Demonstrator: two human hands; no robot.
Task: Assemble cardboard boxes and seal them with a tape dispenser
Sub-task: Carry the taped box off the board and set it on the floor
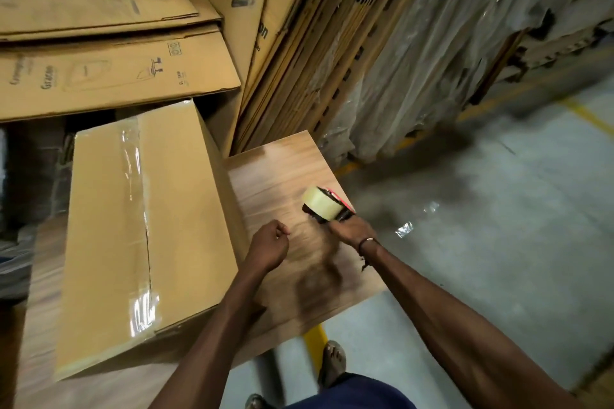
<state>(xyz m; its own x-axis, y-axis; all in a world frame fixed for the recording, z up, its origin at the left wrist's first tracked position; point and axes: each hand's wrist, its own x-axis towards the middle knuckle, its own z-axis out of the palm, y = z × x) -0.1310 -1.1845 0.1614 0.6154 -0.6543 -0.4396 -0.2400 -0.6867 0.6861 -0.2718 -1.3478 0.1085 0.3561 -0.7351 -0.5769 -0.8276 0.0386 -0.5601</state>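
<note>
Fingers of the left hand (268,244) curl loosely inward, thumb near the fingertips, holding nothing, just above the blurred brown cardboard box (299,242) at centre. To the left of that box, touching its side, sits one taller sealed box (109,242), smooth tan cardboard with a glossy, wrinkled strip of clear tape (136,209) along its top seam. Behind it lie flat printed cartons (109,76), stacked and leaning. On the centre box's far right part, the right hand (352,231) grips the handle of one tape dispenser (327,206), red and black, carrying a pale round roll. Right of the box lies grey concrete floor (498,242) with two shiny scraps (403,229).
</note>
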